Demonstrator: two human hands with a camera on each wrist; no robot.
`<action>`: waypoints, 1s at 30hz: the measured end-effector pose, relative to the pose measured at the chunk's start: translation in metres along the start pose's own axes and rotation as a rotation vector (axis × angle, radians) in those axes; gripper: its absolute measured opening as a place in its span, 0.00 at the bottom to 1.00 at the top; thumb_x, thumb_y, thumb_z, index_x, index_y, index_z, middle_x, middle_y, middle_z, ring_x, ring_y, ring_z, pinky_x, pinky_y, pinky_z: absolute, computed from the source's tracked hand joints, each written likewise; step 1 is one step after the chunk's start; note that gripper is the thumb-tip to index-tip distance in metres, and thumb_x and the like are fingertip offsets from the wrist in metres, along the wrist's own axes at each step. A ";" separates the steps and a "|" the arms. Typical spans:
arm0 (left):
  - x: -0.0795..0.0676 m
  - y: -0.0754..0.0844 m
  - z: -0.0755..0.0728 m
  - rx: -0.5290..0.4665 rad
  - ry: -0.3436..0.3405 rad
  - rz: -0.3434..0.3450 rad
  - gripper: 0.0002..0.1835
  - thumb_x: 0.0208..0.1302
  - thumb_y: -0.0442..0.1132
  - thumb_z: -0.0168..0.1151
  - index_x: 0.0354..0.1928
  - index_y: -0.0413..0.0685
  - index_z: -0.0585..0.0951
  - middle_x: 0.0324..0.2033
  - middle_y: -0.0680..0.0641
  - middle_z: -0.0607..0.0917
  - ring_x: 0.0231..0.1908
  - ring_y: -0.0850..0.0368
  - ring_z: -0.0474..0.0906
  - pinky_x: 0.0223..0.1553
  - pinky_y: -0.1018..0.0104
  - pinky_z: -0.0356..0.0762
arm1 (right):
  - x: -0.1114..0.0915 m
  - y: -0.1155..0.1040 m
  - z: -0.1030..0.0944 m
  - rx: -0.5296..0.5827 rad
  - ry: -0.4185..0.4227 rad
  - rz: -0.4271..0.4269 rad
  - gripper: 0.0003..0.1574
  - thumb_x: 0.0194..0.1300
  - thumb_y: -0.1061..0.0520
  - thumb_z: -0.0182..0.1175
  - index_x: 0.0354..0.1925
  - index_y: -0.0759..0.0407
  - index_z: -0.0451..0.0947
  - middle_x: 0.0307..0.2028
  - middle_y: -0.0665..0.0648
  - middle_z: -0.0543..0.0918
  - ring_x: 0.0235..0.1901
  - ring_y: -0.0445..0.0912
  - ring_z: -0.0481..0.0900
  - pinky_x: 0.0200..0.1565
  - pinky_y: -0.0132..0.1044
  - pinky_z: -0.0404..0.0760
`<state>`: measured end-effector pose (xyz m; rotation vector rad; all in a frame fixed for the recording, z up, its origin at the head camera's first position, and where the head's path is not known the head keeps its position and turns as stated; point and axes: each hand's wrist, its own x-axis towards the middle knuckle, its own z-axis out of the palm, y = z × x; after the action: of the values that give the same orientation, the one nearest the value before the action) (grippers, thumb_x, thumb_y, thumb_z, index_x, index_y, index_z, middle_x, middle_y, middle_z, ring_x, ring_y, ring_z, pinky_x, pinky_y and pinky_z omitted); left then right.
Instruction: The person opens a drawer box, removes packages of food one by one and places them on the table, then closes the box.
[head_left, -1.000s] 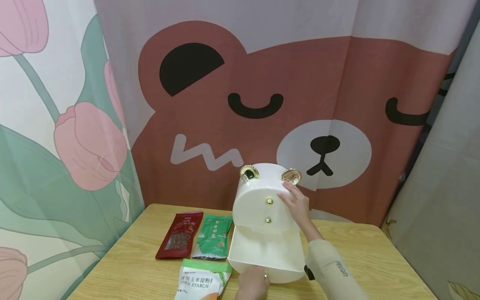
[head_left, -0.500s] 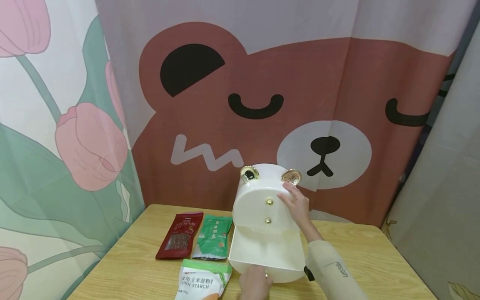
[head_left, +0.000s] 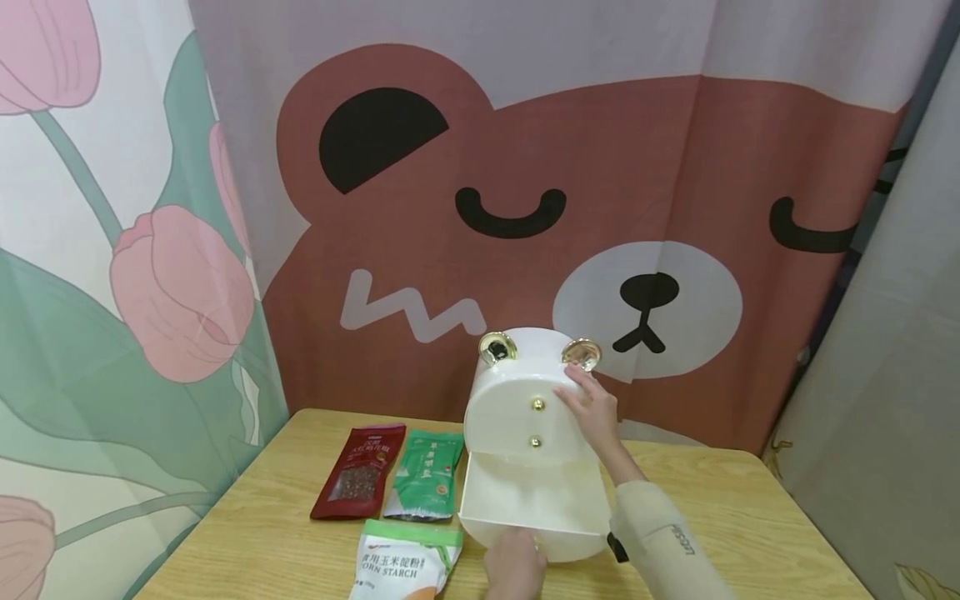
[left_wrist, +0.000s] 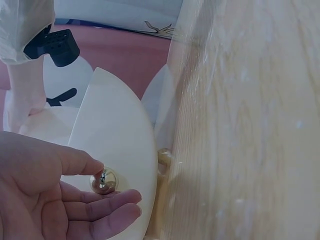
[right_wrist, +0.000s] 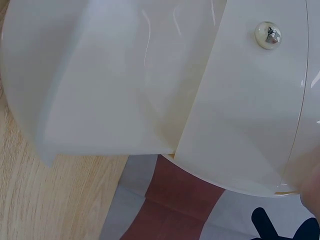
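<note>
A white drawer box with two round gold ears stands on the table, its lower drawer pulled out. No contents show in that drawer. My left hand is at the drawer front; in the left wrist view its thumb and a finger pinch the gold knob, while the other fingers extend below. My right hand rests its fairly straight fingers on the box's upper right, just below the right ear. Only a bit of that hand shows at the right wrist view's edge.
Left of the box lie a dark red pouch and a green packet. A white corn starch bag with a green top lies nearer, beside my left hand. Behind the wooden table hangs a bear-print curtain.
My left hand and the pulled-out drawer have shifted very slightly right and away from me. My right hand stays in place on the box; the packets have not moved.
</note>
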<state>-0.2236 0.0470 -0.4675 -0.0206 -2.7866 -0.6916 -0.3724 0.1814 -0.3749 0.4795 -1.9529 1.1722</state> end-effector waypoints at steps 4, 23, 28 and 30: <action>0.001 0.001 0.001 0.003 -0.015 -0.009 0.09 0.45 0.38 0.60 0.15 0.46 0.72 0.16 0.50 0.71 0.18 0.56 0.70 0.18 0.60 0.69 | 0.000 0.001 0.000 -0.001 0.009 -0.013 0.23 0.50 0.60 0.66 0.46 0.65 0.78 0.49 0.59 0.77 0.54 0.51 0.70 0.52 0.36 0.64; 0.006 0.003 0.006 -0.022 0.022 -0.038 0.10 0.47 0.38 0.60 0.15 0.44 0.73 0.17 0.49 0.73 0.21 0.53 0.73 0.20 0.57 0.71 | 0.000 0.002 0.001 0.011 0.012 -0.023 0.23 0.49 0.60 0.67 0.46 0.65 0.78 0.49 0.59 0.77 0.54 0.51 0.70 0.53 0.38 0.64; 0.007 0.003 0.005 -0.040 0.030 -0.022 0.10 0.47 0.37 0.59 0.14 0.45 0.72 0.16 0.50 0.72 0.20 0.54 0.73 0.20 0.58 0.70 | 0.000 0.001 0.001 0.016 0.014 -0.028 0.22 0.49 0.61 0.67 0.45 0.66 0.78 0.48 0.60 0.77 0.54 0.52 0.70 0.53 0.37 0.63; 0.008 0.002 0.004 -0.049 0.023 -0.011 0.10 0.48 0.38 0.59 0.14 0.46 0.72 0.16 0.50 0.72 0.20 0.54 0.72 0.20 0.58 0.69 | 0.000 0.000 0.001 0.025 0.015 -0.033 0.22 0.49 0.62 0.67 0.45 0.66 0.77 0.48 0.60 0.77 0.53 0.53 0.70 0.54 0.36 0.63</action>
<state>-0.2322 0.0507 -0.4682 -0.0068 -2.7497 -0.7582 -0.3727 0.1808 -0.3754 0.5131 -1.9123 1.1776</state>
